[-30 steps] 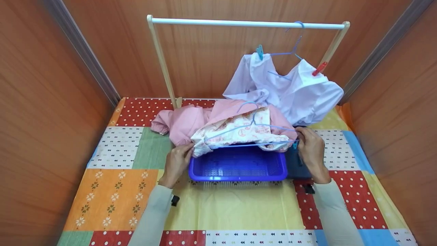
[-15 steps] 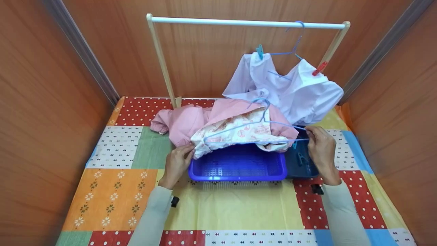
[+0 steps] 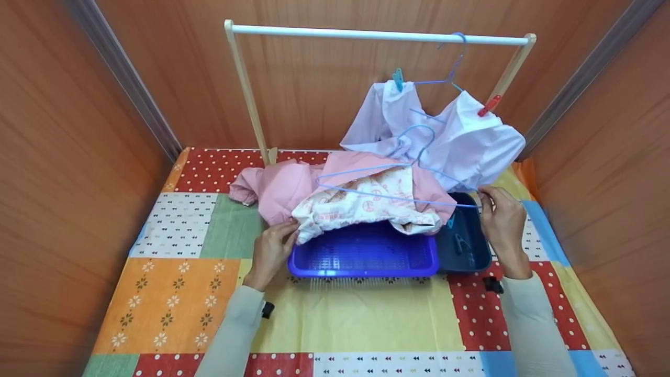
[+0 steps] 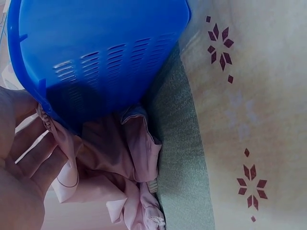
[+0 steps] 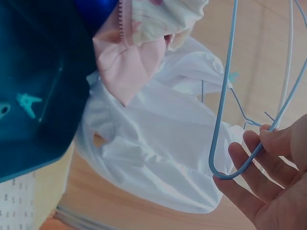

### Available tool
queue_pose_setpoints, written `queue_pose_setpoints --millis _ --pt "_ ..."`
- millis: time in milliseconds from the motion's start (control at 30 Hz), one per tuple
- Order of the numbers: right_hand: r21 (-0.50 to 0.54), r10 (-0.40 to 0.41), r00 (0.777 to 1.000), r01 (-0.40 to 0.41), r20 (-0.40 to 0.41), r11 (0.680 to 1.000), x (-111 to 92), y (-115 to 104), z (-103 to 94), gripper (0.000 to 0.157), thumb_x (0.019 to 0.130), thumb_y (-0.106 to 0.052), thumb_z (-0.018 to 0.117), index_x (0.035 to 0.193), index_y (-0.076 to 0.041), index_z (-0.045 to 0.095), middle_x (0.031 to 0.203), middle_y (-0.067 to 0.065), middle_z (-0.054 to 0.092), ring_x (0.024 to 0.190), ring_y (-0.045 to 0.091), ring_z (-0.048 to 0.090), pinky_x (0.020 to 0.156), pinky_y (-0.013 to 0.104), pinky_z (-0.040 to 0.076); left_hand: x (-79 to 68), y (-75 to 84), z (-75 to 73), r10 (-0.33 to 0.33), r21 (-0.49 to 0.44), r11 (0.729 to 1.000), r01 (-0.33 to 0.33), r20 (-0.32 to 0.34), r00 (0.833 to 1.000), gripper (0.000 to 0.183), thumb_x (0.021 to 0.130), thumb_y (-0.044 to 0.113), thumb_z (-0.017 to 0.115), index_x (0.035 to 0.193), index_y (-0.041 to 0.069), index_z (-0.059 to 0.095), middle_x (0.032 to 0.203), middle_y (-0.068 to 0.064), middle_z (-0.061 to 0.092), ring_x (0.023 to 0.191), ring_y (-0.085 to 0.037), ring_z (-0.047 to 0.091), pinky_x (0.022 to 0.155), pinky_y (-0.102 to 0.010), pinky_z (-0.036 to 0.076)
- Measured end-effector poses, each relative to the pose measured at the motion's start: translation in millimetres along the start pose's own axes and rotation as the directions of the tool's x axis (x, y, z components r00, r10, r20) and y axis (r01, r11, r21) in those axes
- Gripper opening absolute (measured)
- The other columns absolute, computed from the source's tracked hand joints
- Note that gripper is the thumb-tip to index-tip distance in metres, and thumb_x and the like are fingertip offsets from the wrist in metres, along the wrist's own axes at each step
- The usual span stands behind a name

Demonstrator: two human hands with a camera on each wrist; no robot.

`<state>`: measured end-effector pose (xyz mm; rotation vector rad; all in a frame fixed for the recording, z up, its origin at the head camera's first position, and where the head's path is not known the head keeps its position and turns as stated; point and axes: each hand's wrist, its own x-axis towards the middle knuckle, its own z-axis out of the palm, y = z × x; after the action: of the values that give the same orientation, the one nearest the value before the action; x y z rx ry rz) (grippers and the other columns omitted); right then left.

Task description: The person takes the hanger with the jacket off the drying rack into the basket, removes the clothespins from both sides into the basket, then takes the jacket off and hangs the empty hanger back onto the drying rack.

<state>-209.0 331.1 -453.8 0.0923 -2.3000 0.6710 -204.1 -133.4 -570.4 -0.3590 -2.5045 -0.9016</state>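
Note:
In the head view, a pink garment [image 3: 288, 191] with a printed white lining [image 3: 361, 209] lies bunched over the back of a blue basket [image 3: 361, 273]. My left hand [image 3: 272, 254] pinches the garment's left edge; the left wrist view shows the pink cloth [image 4: 69, 148] at its fingers, beside the basket wall. With thumb and fingers, my right hand [image 3: 505, 228] holds one end of a blue wire hanger [image 5: 221, 98]. The hanger is tilted above the garment, its hook [image 3: 433, 137] pointing up and back. Nothing hangs from it.
Behind stands a rack with a white rail [image 3: 340, 33]. A white shirt [image 3: 476, 141] hangs there on another hanger, held by a teal clothespin [image 3: 398, 79] and a red clothespin [image 3: 489, 106]. A dark basin [image 3: 473, 259] holds clothespins [image 3: 461, 244].
My right hand has moved right and slightly away, lifting the hanger off the lining and shifting it up and to the right. My left hand stays on the garment's edge.

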Motion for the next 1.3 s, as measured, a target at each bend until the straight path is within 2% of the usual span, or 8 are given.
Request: queue_pose_setpoints --millis 167,467,833,1300 --pt "0.006 0.003 1.0 -0.003 -0.002 1.0 7 -7 5.2 0.013 0.094 -0.006 0.064 0.098 0.003 0.073 0.094 0.021 0.073 0.082 0.038 0.069 0.072 0.051 0.052 1.2 0.4 -0.4 -0.003 0.003 1.0 0.003 -0.004 1.0 0.019 0.086 0.013 0.074 0.104 0.01 0.078 0.111 -0.007 0.075 0.104 -0.025 0.071 0.088 -0.044 0.056" --pt "0.015 0.009 1.0 -0.009 -0.012 1.0 17 -13 12.5 0.011 0.092 -0.006 0.066 0.097 0.0 0.073 0.09 0.019 0.073 0.075 0.036 0.064 0.067 0.048 0.047 1.3 3.4 1.1 0.003 0.019 1.0 -0.003 -0.003 1.0 0.018 0.086 0.013 0.074 0.103 0.01 0.078 0.11 -0.006 0.075 0.103 -0.024 0.071 0.087 -0.044 0.056" --pt "0.029 0.053 0.999 -0.053 -0.01 0.998 35 -28 15.2 0.013 0.093 -0.01 0.066 0.098 0.0 0.074 0.095 0.019 0.074 0.084 0.037 0.068 0.075 0.05 0.051 1.5 3.0 0.4 0.012 0.02 1.0 -0.012 -0.012 1.0 0.018 0.086 0.014 0.075 0.104 0.01 0.078 0.109 -0.007 0.075 0.102 -0.025 0.072 0.086 -0.044 0.056" --pt "0.041 0.048 0.999 -0.047 -0.025 0.998 62 -52 20.9 0.015 0.094 -0.012 0.065 0.099 -0.001 0.074 0.095 0.017 0.074 0.084 0.035 0.069 0.077 0.047 0.053 1.3 3.2 -0.2 0.02 0.016 1.0 -0.02 -0.008 1.0 0.017 0.087 0.015 0.073 0.102 0.01 0.078 0.109 -0.007 0.075 0.103 -0.024 0.071 0.087 -0.043 0.056"
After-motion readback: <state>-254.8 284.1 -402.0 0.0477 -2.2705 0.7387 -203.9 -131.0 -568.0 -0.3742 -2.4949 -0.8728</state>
